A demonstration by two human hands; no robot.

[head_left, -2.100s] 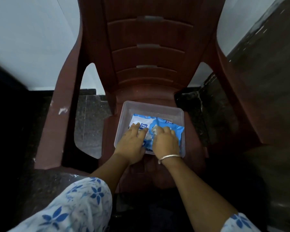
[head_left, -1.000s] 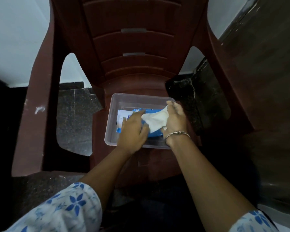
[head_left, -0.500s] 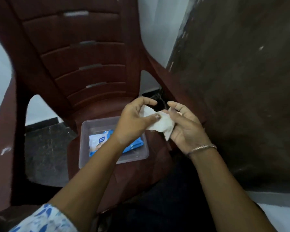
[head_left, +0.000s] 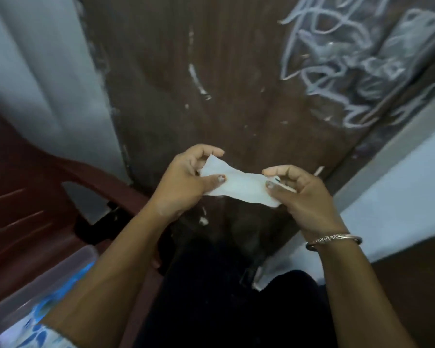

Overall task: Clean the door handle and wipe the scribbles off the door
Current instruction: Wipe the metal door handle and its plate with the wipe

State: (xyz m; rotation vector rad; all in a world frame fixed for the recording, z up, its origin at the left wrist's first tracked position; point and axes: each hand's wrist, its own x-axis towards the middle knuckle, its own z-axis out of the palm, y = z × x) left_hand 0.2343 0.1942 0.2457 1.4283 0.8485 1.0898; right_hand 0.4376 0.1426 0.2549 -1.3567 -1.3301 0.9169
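A white wet wipe (head_left: 241, 185) is stretched flat between my two hands, in front of a dark brown door (head_left: 186, 71). My left hand (head_left: 186, 182) pinches its left end between thumb and fingers. My right hand (head_left: 299, 194), with a metal bangle on the wrist, pinches the right end. White chalk-like scribbles (head_left: 349, 66) cover the door's upper right part, and smaller white marks (head_left: 197, 81) run down its middle. No door handle is in view.
A maroon plastic chair (head_left: 30, 202) stands at the left, close to the door. On its seat sits a clear plastic tub (head_left: 48, 270) holding a blue wipes packet (head_left: 43, 310). A pale wall (head_left: 399, 192) is on the right.
My right hand pulled a wipe out of the blue packet in the tub. Both hands lifted it and spread it open, while my view swung right from the chair to the scribbled door.
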